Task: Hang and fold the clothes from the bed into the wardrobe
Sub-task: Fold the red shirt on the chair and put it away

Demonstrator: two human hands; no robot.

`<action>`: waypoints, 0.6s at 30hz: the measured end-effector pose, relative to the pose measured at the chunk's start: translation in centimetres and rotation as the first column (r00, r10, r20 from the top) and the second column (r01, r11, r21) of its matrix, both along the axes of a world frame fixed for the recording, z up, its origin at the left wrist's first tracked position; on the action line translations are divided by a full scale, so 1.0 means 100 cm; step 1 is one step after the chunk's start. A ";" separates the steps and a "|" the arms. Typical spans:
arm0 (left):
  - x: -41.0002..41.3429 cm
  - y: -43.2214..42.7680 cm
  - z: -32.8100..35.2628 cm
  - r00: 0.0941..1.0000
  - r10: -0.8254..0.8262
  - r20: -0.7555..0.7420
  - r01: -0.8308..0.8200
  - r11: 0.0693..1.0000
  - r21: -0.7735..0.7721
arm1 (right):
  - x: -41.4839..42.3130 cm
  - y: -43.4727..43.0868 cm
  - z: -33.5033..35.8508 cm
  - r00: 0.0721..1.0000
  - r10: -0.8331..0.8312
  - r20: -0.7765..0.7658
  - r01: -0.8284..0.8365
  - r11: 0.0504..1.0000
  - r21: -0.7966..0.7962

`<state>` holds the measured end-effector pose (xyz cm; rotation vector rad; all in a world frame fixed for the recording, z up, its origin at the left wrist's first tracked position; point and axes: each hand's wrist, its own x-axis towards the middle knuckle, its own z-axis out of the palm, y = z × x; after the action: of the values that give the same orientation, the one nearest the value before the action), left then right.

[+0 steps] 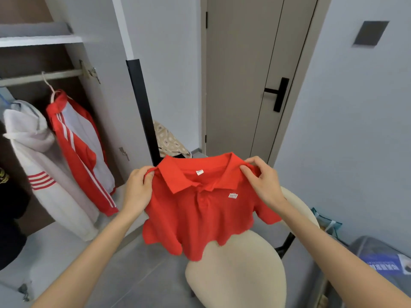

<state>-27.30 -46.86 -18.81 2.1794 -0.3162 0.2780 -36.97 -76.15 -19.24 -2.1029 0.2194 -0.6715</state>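
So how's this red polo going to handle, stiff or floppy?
Probably floppy: the polo hangs from the shoulders, where the left hand and right hand pinch it, and its hem ripples. Likely light, since two pinches carry it. The collar seems firmer, keeping its fold.

Front and centre, the shirt (200, 210), left hand (136, 187) on one shoulder, right hand (264, 183) on the other, hem over the chair (240, 276) seat. At left the wardrobe (99, 112): 2 garments on the rail (44, 77), hooded top (33, 141) left of the striped jacket (76, 141), shelf (40, 40) above. Behind, the door (240, 85).
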 end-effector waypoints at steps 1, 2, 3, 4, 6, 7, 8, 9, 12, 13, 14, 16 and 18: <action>-0.006 -0.003 -0.004 0.999 0.006 -0.034 -0.007 0.999 -0.051 | -0.011 0.001 0.002 1.000 -0.025 0.006 0.025 1.000 -0.017; -0.013 -0.007 -0.009 0.996 0.011 -0.089 -0.022 0.993 -0.119 | -0.023 0.003 0.003 0.999 -0.042 0.006 0.042 0.999 -0.027; -0.021 -0.010 -0.013 0.989 0.010 -0.149 -0.038 0.982 -0.184 | -0.036 0.004 0.002 0.998 -0.057 0.004 0.058 0.998 -0.029; -0.029 -0.014 -0.019 0.981 0.000 -0.195 -0.047 0.971 -0.234 | -0.049 0.005 0.001 0.997 -0.074 0.003 0.074 0.997 -0.023; -0.046 -0.020 -0.031 0.979 -0.040 -0.200 -0.018 0.961 -0.275 | -0.074 0.006 -0.001 0.993 -0.116 0.006 0.116 0.993 0.022; -0.055 -0.021 -0.036 0.984 -0.067 -0.165 0.019 0.960 -0.280 | -0.086 0.008 -0.003 0.989 -0.145 0.018 0.143 0.988 0.063; -0.065 -0.023 -0.039 0.988 -0.102 -0.121 0.063 0.956 -0.286 | -0.098 0.011 -0.004 0.982 -0.182 0.044 0.177 0.979 0.104; -0.075 -0.023 -0.040 0.988 -0.139 -0.071 0.113 0.949 -0.294 | -0.110 0.015 -0.006 0.970 -0.229 0.084 0.216 0.967 0.134; -0.101 -0.027 -0.041 0.972 -0.233 0.040 0.232 0.907 -0.351 | -0.137 0.027 -0.014 0.921 -0.330 0.205 0.295 0.938 0.183; -0.106 -0.029 -0.042 0.972 -0.231 0.050 0.233 0.899 -0.370 | -0.143 0.029 -0.017 0.909 -0.347 0.229 0.308 0.932 0.192; -0.110 -0.032 -0.043 0.975 -0.216 0.042 0.216 0.899 -0.381 | -0.148 0.030 -0.020 0.899 -0.366 0.240 0.322 0.925 0.201; -0.113 -0.036 -0.051 0.982 -0.187 0.003 0.176 0.917 -0.358 | -0.152 0.028 -0.029 0.891 -0.390 0.232 0.344 0.914 0.217; -0.112 -0.038 -0.064 0.976 -0.205 -0.068 0.179 0.943 -0.281 | -0.152 0.024 -0.041 0.906 -0.392 0.161 0.358 0.911 0.203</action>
<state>-38.46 -50.71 -25.17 1.8671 -0.4085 0.0991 -52.18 -73.73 -23.39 -1.8297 0.5613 -1.0490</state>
